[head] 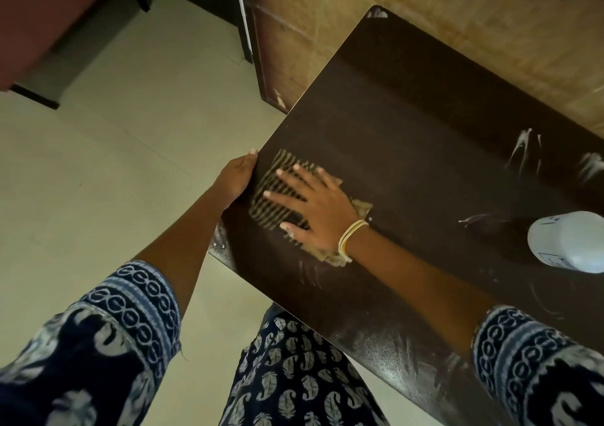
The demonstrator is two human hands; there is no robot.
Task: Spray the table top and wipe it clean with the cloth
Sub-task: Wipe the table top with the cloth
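A dark brown table top [408,125] fills the right half of the view. My right hand [313,206] lies flat with spread fingers on a beige striped cloth [274,193], pressing it onto the table near the left edge. My left hand [237,179] grips that left edge of the table beside the cloth. A white spray bottle [570,241] lies on its side on the table at the far right, away from both hands. White streaks [523,148] mark the table's far right, and dull smears [385,344] show near the front edge.
Pale tiled floor [130,180] spreads to the left of the table. A tan stone wall [425,17] runs behind the table. A dark door frame [248,27] stands at the back, and dark furniture legs [36,97] stand at the far left.
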